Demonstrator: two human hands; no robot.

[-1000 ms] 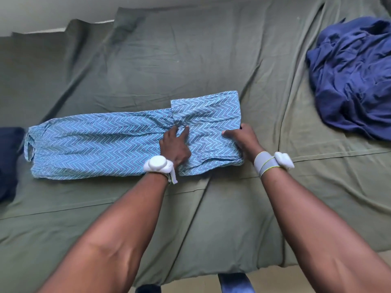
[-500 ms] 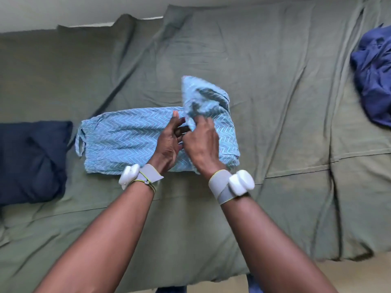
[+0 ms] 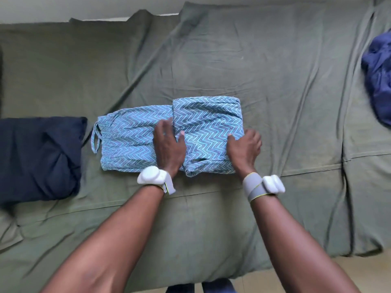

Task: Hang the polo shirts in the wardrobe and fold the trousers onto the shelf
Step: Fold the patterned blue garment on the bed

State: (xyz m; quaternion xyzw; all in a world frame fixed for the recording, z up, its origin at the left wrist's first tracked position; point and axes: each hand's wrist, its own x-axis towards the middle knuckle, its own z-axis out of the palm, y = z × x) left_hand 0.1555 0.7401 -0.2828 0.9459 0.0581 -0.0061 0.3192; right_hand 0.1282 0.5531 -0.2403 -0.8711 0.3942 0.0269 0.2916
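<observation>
1. Dark navy folded cloth bundle (image 3: 38, 159): I log it at nine o'clock on the bed, just beside the trousers' drawstring end, not touching that I can see.
2. Light blue zigzag-patterned cotton trousers (image 3: 135, 142): at centre, lying flat on the olive-green bed sheet (image 3: 211, 60), waistband with drawstring loop towards nine o'clock; the three o'clock half is doubled over into a thicker block.
3. Left hand (image 3: 168, 145): palm down on the trousers at the edge of the folded layer, fingers spread and flat, gripping nothing. White sensor on grey wrist strap (image 3: 153, 178).
4. Right hand (image 3: 245, 148): on the fold's three o'clock edge, fingers curled; I cannot tell whether they pinch the cloth.
5. Crumpled royal-blue garment (image 3: 378, 81): at three o'clock, well apart from the trousers.
</observation>
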